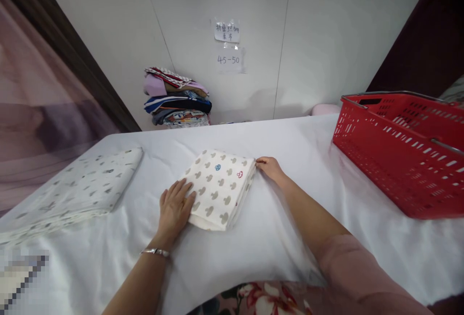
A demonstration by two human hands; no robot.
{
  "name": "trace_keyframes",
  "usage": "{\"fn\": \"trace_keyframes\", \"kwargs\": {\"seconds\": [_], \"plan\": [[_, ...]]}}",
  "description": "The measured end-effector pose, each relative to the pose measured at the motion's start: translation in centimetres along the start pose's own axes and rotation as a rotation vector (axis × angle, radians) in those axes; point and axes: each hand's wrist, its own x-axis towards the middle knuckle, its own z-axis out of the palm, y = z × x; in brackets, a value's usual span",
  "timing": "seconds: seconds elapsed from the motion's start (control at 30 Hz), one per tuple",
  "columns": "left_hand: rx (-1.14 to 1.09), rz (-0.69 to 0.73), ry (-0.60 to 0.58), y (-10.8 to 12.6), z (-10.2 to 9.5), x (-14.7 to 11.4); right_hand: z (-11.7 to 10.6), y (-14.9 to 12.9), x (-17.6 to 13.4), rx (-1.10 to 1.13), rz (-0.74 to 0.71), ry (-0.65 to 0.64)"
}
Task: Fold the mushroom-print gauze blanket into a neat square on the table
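A folded white cloth [213,189] printed with grey mushrooms, one blue and one red among them, lies in the middle of the white-covered table [290,146]. My left hand [176,204] rests on its left edge, fingers stretched out flat, with a silver bracelet at the wrist. At the far right corner of the cloth, my right hand [270,166] pinches the folded layers between thumb and fingers. Layered edges show along the cloth's right side.
Another folded white cloth [87,184] with small grey prints lies on the left. A red plastic basket [391,155] stands at the right. Behind the table's back edge, a pile of folded clothes [177,100] sits against the wall, below taped paper signs [230,59].
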Motion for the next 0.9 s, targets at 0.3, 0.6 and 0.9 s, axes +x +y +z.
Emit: {"fn": "trace_keyframes", "kwargs": {"seconds": [0.3,0.6,0.9], "plan": [[-0.022,-0.012,0.008,0.18,-0.09,0.02,-0.7,-0.04,-0.21,0.145,0.029,-0.089],[-0.014,-0.01,-0.003,0.33,-0.25,0.05,-0.19,-0.07,-0.12,0.108,0.041,-0.037],[-0.001,-0.01,-0.004,0.24,-0.2,0.06,0.18,-0.48,-0.45,0.014,0.022,0.011]]}}
